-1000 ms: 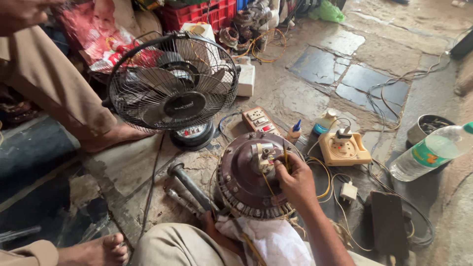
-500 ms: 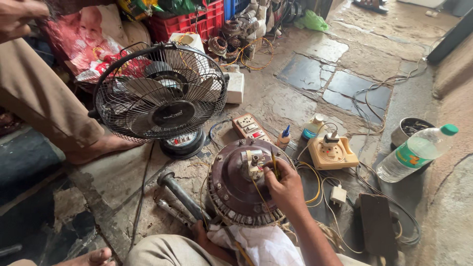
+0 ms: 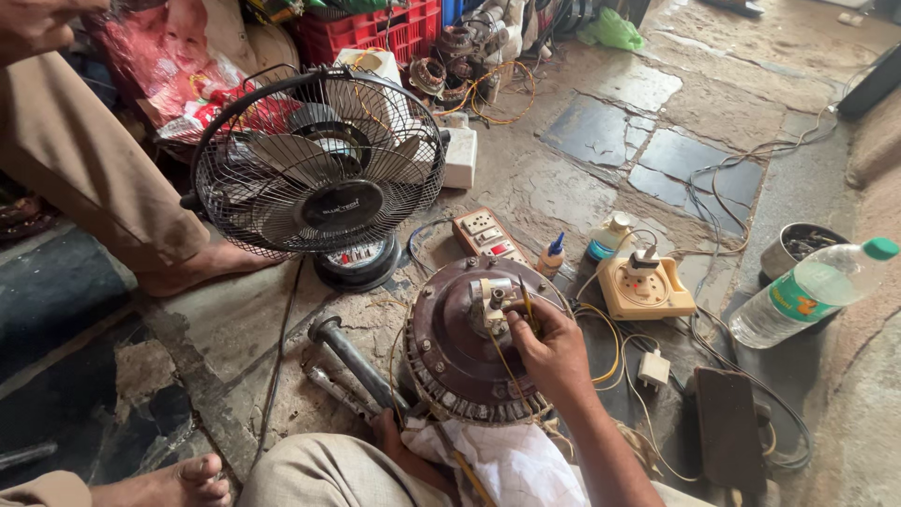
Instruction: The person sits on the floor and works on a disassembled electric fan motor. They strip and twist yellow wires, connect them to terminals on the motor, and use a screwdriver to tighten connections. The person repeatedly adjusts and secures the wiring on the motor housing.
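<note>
A round brown ceiling-fan motor (image 3: 460, 347) rests tilted against my knee, with a metal block (image 3: 495, 302) and thin yellow wires at its centre. My right hand (image 3: 552, 349) lies on the motor's top right, fingers pinched on the yellow wires (image 3: 526, 305) beside the block. My left hand (image 3: 392, 434) is mostly hidden under the motor's lower edge, next to a white cloth (image 3: 502, 462), propping the motor. A grey metal rod (image 3: 352, 357) lies on the floor to the left.
A black table fan (image 3: 317, 174) stands behind the motor. A white extension board (image 3: 486, 236), a small glue bottle (image 3: 552, 255), a yellow round socket box (image 3: 645, 286), a plastic water bottle (image 3: 807, 291) and a tin (image 3: 798, 246) lie around. Another person's leg and foot (image 3: 202, 263) is at left.
The view has shifted slightly and come closer. My right hand has stayed on the motor's centre, working the wires; the motor has not moved.
</note>
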A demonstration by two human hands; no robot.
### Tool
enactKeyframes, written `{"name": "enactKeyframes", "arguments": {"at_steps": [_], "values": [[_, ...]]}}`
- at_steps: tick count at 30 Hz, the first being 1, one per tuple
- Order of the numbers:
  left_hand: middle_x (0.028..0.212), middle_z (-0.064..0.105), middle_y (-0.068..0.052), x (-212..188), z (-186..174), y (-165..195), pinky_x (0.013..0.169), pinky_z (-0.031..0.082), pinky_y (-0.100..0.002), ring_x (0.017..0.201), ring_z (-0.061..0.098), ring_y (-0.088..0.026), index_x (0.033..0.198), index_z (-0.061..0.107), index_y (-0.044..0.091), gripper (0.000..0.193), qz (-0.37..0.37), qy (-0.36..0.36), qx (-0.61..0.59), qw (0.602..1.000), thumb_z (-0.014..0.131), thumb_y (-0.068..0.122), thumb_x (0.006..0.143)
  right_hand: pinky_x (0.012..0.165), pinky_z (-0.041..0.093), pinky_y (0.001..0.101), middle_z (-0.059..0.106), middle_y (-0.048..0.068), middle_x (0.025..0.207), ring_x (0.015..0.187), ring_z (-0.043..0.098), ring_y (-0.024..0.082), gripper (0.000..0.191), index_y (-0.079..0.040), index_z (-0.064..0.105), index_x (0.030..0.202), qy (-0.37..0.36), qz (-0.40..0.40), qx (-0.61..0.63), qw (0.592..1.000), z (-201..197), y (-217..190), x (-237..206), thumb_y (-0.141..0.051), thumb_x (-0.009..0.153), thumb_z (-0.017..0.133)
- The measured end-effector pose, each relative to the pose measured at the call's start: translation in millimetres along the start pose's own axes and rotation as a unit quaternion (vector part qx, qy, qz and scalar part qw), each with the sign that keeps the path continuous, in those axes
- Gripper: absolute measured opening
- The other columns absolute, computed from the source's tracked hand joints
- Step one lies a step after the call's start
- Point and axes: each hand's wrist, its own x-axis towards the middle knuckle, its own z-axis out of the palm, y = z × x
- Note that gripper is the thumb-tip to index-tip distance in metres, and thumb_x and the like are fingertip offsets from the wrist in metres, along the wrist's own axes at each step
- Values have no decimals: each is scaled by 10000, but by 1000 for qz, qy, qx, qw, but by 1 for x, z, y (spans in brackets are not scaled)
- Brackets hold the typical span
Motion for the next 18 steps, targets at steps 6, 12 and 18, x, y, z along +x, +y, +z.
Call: {"name": "enactKeyframes", "arguments": {"at_steps": [6,12,18], "values": [[1031,688,-102,-26,-45,-41,914,568,-392,980,702,-268,1198,678,108,334,-190,265,276,904,672,260,900,637,511,223,719,-56,832,733,594,12,193,-18,749,1056,-39,-11,100,994,-1,7,6,-134,905,717],[1413,514,-185,-52,-109,-95,1107,376,-465,1330,476,-374,1424,487,60,680,-168,259,604,735,780,200,826,611,477,242,703,0,786,689,563,51,184,-1,763,1060,-34,13,41,999,-1,7,5,-126,937,709],[1566,421,-132,-56,-148,-116,1154,277,-497,1442,355,-381,1498,458,160,773,-210,120,649,721,809,230,813,650,538,206,751,-47,821,730,642,4,179,-7,743,1041,-27,8,68,997,2,4,4,-127,915,702]]}}
